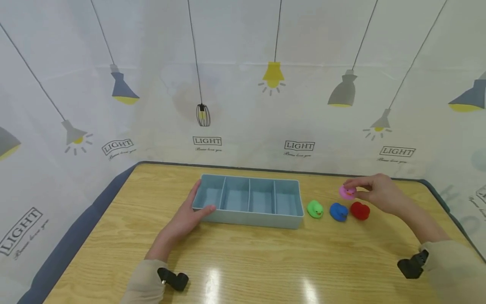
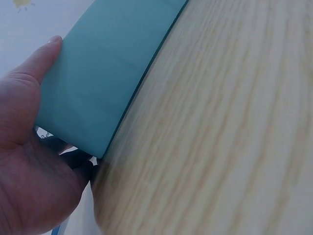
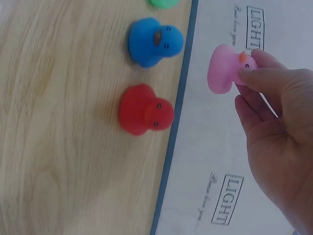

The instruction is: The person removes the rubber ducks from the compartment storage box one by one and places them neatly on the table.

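Observation:
My right hand (image 1: 383, 195) pinches a pink rubber duck (image 3: 222, 71) by its head between thumb and fingers, raised above the table. Below it a red rubber duck (image 1: 360, 210) and a blue rubber duck (image 1: 338, 212) sit side by side on the wood. A green rubber duck (image 1: 315, 209) stands farther left, close to a blue-grey divided box (image 1: 250, 218). Gripping the left end of that box is my left hand (image 1: 186, 217), thumb on the front wall and fingers along the left side. The box's several compartments hold nothing.
The light wooden table (image 1: 247, 257) has a dark blue edge (image 1: 322, 173) at the back. Behind it hangs a pale curtain (image 1: 235, 84) printed with lamps. Black wrist cameras (image 1: 172, 278) sit at both sleeves.

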Available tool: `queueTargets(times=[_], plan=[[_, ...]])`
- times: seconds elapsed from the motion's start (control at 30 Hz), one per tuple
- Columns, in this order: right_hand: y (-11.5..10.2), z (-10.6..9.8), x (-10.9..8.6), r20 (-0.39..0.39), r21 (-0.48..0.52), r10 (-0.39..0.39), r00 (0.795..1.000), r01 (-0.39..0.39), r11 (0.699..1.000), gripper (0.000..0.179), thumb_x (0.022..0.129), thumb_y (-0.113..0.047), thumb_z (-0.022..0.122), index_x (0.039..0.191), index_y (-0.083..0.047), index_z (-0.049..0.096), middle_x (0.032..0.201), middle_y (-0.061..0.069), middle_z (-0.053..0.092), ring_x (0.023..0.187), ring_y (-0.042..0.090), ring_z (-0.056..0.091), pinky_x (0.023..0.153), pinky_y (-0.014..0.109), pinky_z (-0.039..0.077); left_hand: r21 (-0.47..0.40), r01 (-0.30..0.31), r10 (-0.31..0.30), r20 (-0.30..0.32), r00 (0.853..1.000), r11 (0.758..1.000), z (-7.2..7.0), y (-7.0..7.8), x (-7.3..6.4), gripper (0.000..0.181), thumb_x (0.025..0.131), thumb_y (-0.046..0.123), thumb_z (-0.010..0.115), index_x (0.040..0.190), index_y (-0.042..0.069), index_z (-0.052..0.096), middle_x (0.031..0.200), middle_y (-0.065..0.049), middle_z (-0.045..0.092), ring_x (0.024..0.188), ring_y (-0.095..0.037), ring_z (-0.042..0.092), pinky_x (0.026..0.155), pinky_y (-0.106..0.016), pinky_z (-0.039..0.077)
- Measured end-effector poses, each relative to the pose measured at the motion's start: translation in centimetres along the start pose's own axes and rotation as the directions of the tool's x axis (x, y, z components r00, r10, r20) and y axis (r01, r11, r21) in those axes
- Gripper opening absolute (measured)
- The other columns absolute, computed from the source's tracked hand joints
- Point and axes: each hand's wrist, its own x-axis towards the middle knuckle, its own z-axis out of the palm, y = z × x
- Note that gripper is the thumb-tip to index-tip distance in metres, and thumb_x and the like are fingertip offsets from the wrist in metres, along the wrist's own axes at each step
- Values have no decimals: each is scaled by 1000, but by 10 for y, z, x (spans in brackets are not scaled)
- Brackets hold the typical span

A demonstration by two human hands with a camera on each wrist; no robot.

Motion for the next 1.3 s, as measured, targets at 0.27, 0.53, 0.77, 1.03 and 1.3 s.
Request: queueTargets(times=[0.27, 0.53, 0.77, 1.03, 1.3], plan=[[23, -5, -11, -33, -57, -2, 999, 0, 998, 20, 90, -1, 76, 110, -3, 79, 118, 19, 72, 111, 36, 67, 93, 35, 57, -2, 6, -6, 5, 1000, 1000, -4, -2, -2, 97, 99, 41, 68, 166, 32, -2, 171, -16, 4, 154, -43, 7, 119, -65, 15], [37, -7, -21, -50, -44, 43, 998, -45, 998, 21, 91, -6, 77, 111, -2, 78, 118, 18, 72, 111, 18, 67, 84, 11, 48, -1, 8, -8, -2, 1000, 1000, -4, -4, -1, 96, 99, 42, 68, 166, 34, -1, 171, -17, 5, 154, -43, 7, 120, -64, 14], [45, -7, -25, -47, -76, 87, 995, -91, 993, 24, 90, -6, 77, 113, 0, 77, 120, 23, 70, 116, 51, 61, 78, 16, 50, -3, 6, -6, -18, 1000, 1000, -4, -5, 0, 96, 98, 44, 69, 166, 36, 1, 171, -15, 6, 154, -41, 8, 120, -64, 14], [65, -3, -34, -93, -121, 55, 994, -66, 990, 24, 85, 3, 78, 109, 2, 78, 113, 23, 73, 111, 49, 64, 77, 8, 47, 1, -6, 6, -8, 1000, 1000, -3, -4, 1, 95, 99, 43, 68, 166, 33, 1, 171, -13, 5, 155, -40, 7, 121, -62, 13], [80, 0, -45, -29, -121, 168, 985, -170, 978, 23, 89, -2, 77, 110, 5, 76, 116, 28, 70, 114, 54, 60, 89, 56, 56, 5, 0, 0, -4, 1000, 1000, 0, -3, 2, 95, 99, 44, 68, 166, 34, 1, 171, -15, 7, 155, -40, 8, 121, -62, 14]])
